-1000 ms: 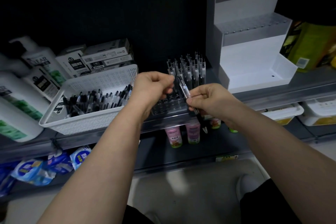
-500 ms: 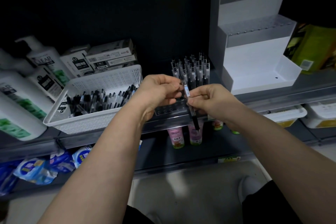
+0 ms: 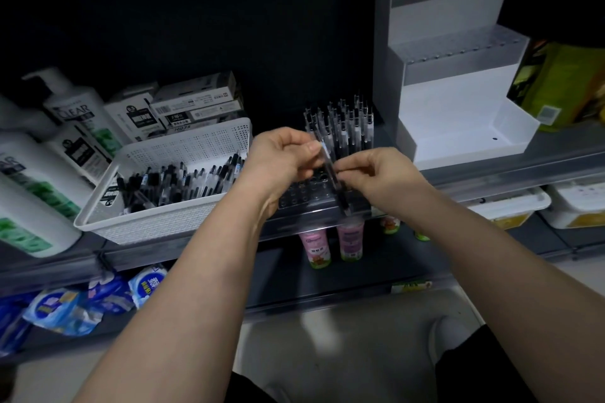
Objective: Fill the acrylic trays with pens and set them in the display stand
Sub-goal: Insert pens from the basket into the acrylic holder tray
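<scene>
Both hands hold one clear pen point(image 3: 331, 170) with black ends, tilted, just above the acrylic tray point(image 3: 302, 196) on the shelf. My left hand point(image 3: 281, 159) pinches the pen's upper end. My right hand point(image 3: 381, 173) pinches its lower half, the tip pointing down toward the tray's front row of holes. Several pens point(image 3: 347, 127) stand upright in the tray's back rows. A white mesh basket point(image 3: 183, 154) to the left holds several loose pens point(image 3: 176, 181). The white stepped display stand point(image 3: 458, 75) stands to the right with a perforated tray on its upper step.
Shampoo bottles point(image 3: 68, 114) and pen boxes point(image 3: 193, 108) crowd the shelf's left and back. A yellow-green package point(image 3: 563, 85) sits right of the stand. Small pink bottles point(image 3: 350, 239) stand on the lower shelf under the tray, and blue packets point(image 3: 65, 307) lie at lower left.
The pen has turned from a slant to more nearly upright between both hands, and its tip has come down over the tray's front edge. The view has shifted slightly.
</scene>
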